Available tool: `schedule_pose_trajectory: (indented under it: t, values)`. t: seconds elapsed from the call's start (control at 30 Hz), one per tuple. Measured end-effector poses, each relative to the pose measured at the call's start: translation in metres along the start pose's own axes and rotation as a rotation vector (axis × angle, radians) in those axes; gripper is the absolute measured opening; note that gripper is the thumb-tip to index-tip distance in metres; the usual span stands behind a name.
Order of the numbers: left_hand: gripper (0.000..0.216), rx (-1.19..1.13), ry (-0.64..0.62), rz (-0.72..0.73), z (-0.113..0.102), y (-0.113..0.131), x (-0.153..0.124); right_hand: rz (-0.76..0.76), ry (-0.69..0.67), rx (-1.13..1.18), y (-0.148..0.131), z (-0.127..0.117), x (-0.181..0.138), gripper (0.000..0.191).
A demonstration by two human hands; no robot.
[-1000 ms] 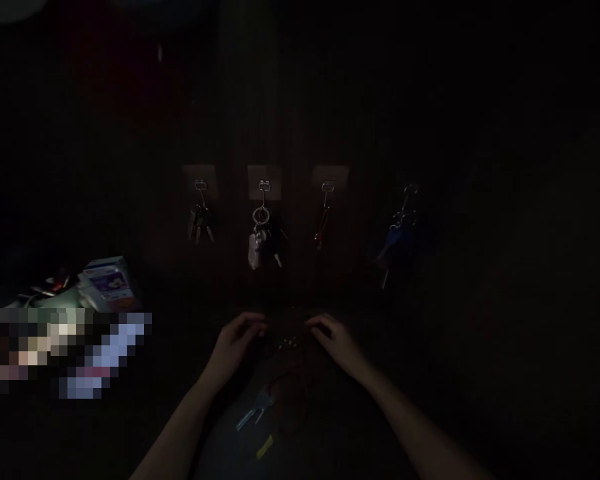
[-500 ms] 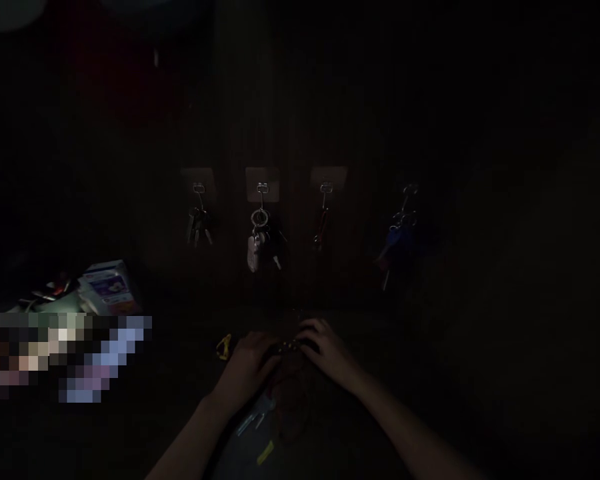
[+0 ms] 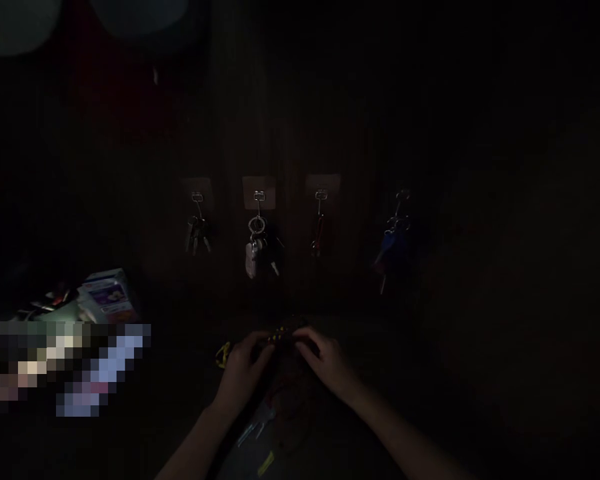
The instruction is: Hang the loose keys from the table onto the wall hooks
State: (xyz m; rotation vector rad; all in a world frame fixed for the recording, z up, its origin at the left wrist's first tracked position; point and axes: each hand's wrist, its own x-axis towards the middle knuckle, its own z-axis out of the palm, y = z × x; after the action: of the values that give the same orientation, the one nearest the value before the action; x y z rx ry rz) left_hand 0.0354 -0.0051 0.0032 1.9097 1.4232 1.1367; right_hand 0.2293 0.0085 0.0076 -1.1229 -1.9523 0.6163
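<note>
In the dim light, a dark cord with yellow flecks (image 3: 279, 335) stretches between my two hands. My left hand (image 3: 245, 363) is closed, thumb and fingers pinching its left end. My right hand (image 3: 323, 353) pinches at the other end, though the darkness hides much of its fingertips. Left of my left hand lies a yellow looped piece (image 3: 223, 355), perhaps part of the same cord. Below the hands, several keys (image 3: 253, 430) rest on the surface near a faint reddish cord (image 3: 285, 400) and a small yellow strip (image 3: 265, 463).
Several hooks on the wall ahead carry keys: a left bunch (image 3: 197, 233), a bunch with a pale fob (image 3: 251, 259), a reddish clip (image 3: 319, 237) and a blue key bunch (image 3: 394, 248). At left stands a pile with a purple-and-white box (image 3: 109, 293); part is pixelated.
The view has tilted up slightly, so the hooks sit lower. My hands have shifted at the cord; more yellow flecks show, and the right fingers have drawn together.
</note>
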Motion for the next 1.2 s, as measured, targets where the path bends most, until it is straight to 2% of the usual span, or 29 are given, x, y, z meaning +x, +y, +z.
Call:
schedule_pose_trajectory:
  t: [0.1,0.17,0.23,0.33,0.43,0.53,0.6,0.73,0.87,1.0,1.2]
  values:
    - [0.017,-0.1,0.065,-0.041,0.001,0.003,0.0,-0.017,-0.118,0.106,-0.011,0.001,-0.006,0.033]
    - [0.015,-0.13,0.088,-0.032,0.001,0.005,-0.001,-0.034,-0.138,0.167,-0.016,0.002,-0.009,0.041]
    - [0.014,-0.139,0.069,-0.02,0.001,0.009,-0.002,-0.024,-0.141,0.21,-0.018,0.002,-0.01,0.044]
    - [0.014,-0.151,-0.033,0.009,0.0,0.016,-0.006,0.017,-0.135,0.267,-0.018,0.001,-0.008,0.043]
    - [0.02,-0.148,-0.117,0.071,-0.001,0.02,-0.008,0.119,-0.026,0.384,-0.017,0.0,-0.003,0.041]
    - [0.022,-0.086,-0.097,0.105,-0.001,0.018,-0.008,0.244,0.129,0.527,-0.014,-0.004,0.003,0.04]
    - [0.022,-0.052,-0.066,0.099,-0.001,0.013,-0.007,0.273,0.195,0.566,-0.011,-0.01,0.006,0.039]
    - [0.022,-0.017,-0.03,0.092,-0.003,0.002,-0.004,0.293,0.247,0.536,-0.007,-0.027,0.014,0.036]
    - [0.021,0.002,-0.043,0.094,-0.002,-0.006,-0.002,0.271,0.297,0.512,-0.015,-0.046,0.025,0.039]
    - [0.021,0.017,-0.054,0.092,-0.002,-0.009,-0.001,0.198,0.254,0.407,-0.033,-0.068,0.038,0.035]
    - [0.021,0.04,-0.035,0.071,-0.003,-0.009,-0.001,0.029,0.377,0.265,-0.062,-0.096,0.061,0.029]
